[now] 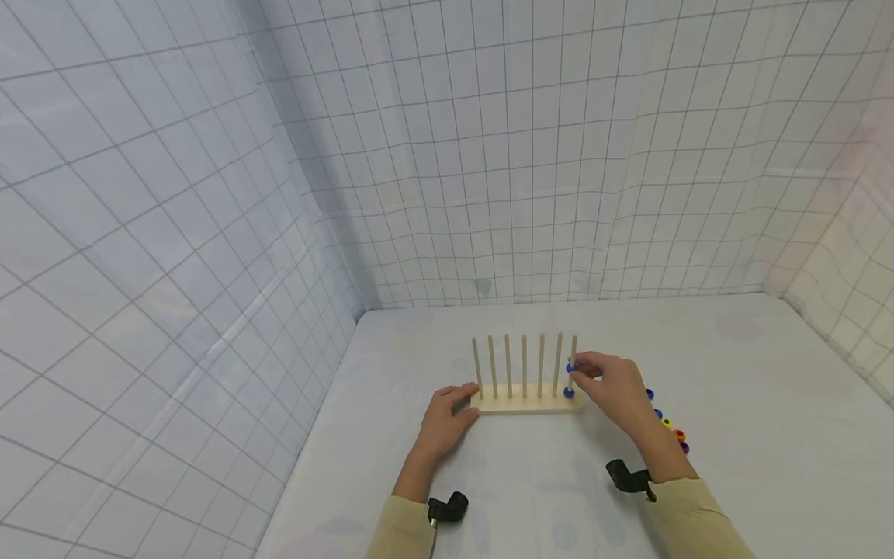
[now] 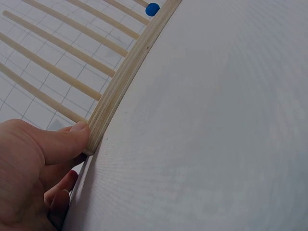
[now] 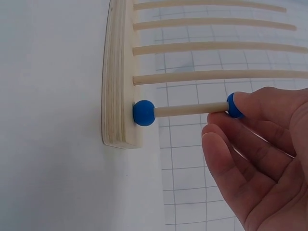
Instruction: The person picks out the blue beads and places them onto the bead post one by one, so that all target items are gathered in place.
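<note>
Currently right grip (image 1: 616,387) pinches upper blue bead (image 3: 231,104) on end peg (image 3: 190,109); left grip (image 1: 441,423) holds wooden base (image 1: 524,404).

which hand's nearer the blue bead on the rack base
Right: the right hand pinches another bead above that blue bead; the left hand grips the opposite end of the rack.

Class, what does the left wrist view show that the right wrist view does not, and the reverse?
Only left wrist: the left hand, holding one end of the wooden base.
Only right wrist: the right hand, pinching the upper blue bead on the end peg.
Both: the wooden base, several pegs and the lower blue bead.
</note>
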Motion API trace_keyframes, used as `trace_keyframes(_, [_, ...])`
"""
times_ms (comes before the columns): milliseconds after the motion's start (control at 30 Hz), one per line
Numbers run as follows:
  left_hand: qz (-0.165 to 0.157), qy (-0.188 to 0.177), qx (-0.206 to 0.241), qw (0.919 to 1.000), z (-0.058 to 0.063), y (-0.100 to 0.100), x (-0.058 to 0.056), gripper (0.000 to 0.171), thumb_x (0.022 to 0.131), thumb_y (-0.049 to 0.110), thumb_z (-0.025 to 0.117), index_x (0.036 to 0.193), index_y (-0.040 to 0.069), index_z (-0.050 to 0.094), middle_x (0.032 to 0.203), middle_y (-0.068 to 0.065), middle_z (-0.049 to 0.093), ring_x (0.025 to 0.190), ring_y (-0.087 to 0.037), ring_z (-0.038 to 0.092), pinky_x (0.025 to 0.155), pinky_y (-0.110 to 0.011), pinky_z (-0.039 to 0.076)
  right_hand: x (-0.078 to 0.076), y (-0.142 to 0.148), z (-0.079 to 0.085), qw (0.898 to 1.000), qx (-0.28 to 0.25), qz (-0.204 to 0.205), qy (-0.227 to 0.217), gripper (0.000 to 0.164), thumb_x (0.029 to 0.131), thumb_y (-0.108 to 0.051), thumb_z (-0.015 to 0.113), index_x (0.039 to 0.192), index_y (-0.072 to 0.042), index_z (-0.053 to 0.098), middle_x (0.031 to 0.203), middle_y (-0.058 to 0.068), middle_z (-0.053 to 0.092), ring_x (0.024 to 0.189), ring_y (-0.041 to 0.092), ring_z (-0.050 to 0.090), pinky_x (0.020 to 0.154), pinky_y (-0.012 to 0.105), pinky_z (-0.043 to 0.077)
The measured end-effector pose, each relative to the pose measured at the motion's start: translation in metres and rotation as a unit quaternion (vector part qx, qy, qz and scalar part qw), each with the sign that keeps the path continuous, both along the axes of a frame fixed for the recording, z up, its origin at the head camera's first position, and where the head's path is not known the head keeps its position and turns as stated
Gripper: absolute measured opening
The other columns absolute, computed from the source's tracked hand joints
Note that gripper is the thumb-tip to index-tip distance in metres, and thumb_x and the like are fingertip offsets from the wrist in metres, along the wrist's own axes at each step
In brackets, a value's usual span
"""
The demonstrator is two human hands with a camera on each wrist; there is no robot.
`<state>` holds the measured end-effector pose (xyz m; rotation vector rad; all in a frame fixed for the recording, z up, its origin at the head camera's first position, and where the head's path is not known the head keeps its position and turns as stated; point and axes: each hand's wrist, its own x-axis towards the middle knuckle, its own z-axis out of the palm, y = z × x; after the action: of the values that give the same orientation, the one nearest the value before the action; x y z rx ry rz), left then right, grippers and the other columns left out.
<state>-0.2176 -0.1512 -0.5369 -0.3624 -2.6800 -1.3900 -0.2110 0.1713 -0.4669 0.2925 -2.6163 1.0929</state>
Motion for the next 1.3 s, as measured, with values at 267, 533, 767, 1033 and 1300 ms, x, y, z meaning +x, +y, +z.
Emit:
trace_keyframes(267, [0.000, 0.000, 0.000, 1.0000, -0.002, 0.000, -0.001, 0.041, 0.089, 0.016, 0.076, 0.130, 0.015, 0.069, 0.129, -0.014, 0.060, 0.128, -0.037, 0.048, 0.104, -0.059, 0.037, -0.002, 0.001, -0.008, 1.000, 0.003, 0.000, -0.024, 0.028, 0.091, -0.019, 0.075, 0.117, -0.007, 0.073, 0.092, 0.001, 0.074, 0.090, 0.024, 0.069, 0.074, 0.043, 0.056])
trace_keyframes(533, [-0.006, 0.004, 0.003, 1.0000, -0.002, -0.001, -0.001, 0.041, 0.090, 0.015, 0.075, 0.130, 0.015, 0.069, 0.129, -0.015, 0.059, 0.129, -0.037, 0.047, 0.104, -0.060, 0.037, -0.002, 0.002, -0.012, 0.999, 0.001, 0.004, -0.034, 0.028, 0.091, -0.018, 0.075, 0.117, -0.007, 0.073, 0.094, 0.001, 0.074, 0.092, 0.025, 0.068, 0.075, 0.044, 0.056])
trace_keyframes(767, [-0.006, 0.004, 0.005, 1.0000, -0.003, -0.001, -0.001, 0.041, 0.090, 0.015, 0.076, 0.131, 0.014, 0.069, 0.129, -0.016, 0.058, 0.128, -0.038, 0.048, 0.104, -0.060, 0.037, -0.002, 0.002, -0.016, 0.999, 0.004, 0.003, -0.036, 0.028, 0.091, -0.019, 0.075, 0.117, -0.007, 0.073, 0.095, 0.002, 0.075, 0.092, 0.025, 0.069, 0.076, 0.046, 0.055])
trace_keyframes(1033, [-0.009, 0.008, 0.006, 0.9999, -0.003, -0.001, -0.001, 0.042, 0.090, 0.015, 0.076, 0.131, 0.015, 0.069, 0.129, -0.015, 0.059, 0.128, -0.037, 0.048, 0.105, -0.059, 0.037, -0.002, 0.004, -0.020, 0.999, 0.004, 0.014, -0.032, 0.026, 0.091, -0.018, 0.076, 0.115, -0.006, 0.074, 0.093, 0.000, 0.074, 0.090, 0.024, 0.069, 0.070, 0.041, 0.054])
trace_keyframes(1300, [-0.009, 0.006, 0.007, 0.9999, -0.002, -0.001, 0.000, 0.042, 0.090, 0.015, 0.076, 0.131, 0.014, 0.068, 0.129, -0.016, 0.058, 0.129, -0.038, 0.048, 0.104, -0.060, 0.037, -0.002, 0.004, -0.024, 0.999, 0.003, 0.012, -0.040, 0.026, 0.091, -0.018, 0.076, 0.114, -0.007, 0.074, 0.093, 0.000, 0.074, 0.090, 0.024, 0.068, 0.070, 0.039, 0.054])
